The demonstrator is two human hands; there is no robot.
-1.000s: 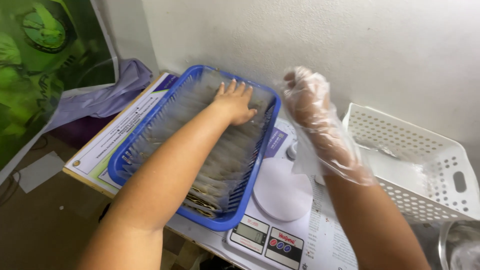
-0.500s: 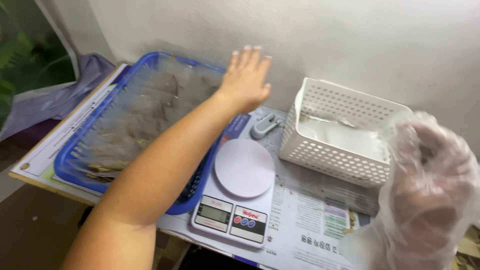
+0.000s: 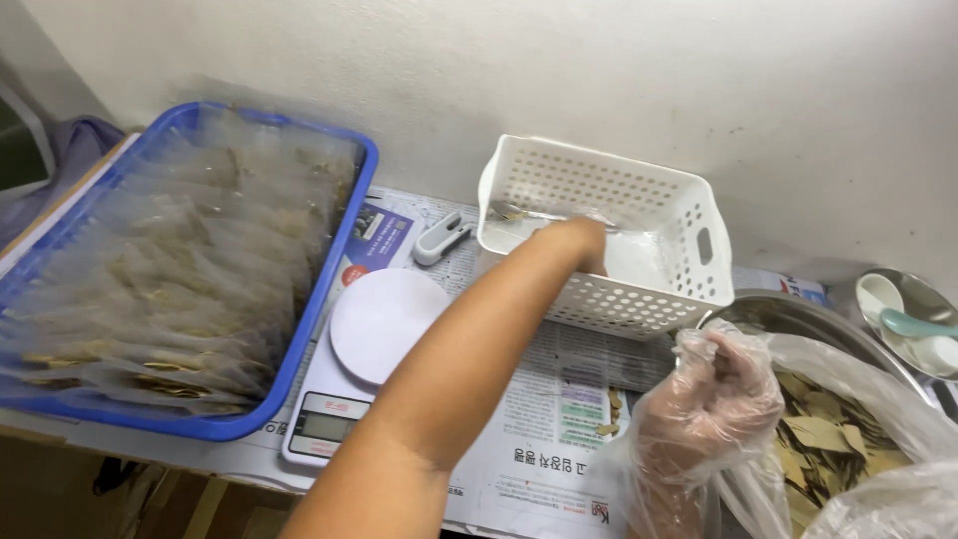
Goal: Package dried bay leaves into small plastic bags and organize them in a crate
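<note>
My left hand (image 3: 584, 238) reaches into a white perforated basket (image 3: 639, 299). Its fingers dip below the rim among clear plastic bags, so its grip is hidden. My right hand (image 3: 714, 399), in a loose clear plastic glove, is curled shut at the near rim of a metal bowl (image 3: 788, 309). The bowl holds a plastic bag of dried leaves (image 3: 828, 439). Under my left forearm sits a white digital kitchen scale (image 3: 384, 319).
A blue tray (image 3: 299, 359) packed with several clear packets of dried leaves fills the left side. A small white clip tool (image 3: 439, 240) lies on the newspaper (image 3: 559, 399). A metal dish with a white spoon (image 3: 913, 324) stands far right, near the wall.
My left hand has left the blue tray, swung right and gone into the white basket. My gloved right hand has come down beside the bowl of leaves. The view has shifted right.
</note>
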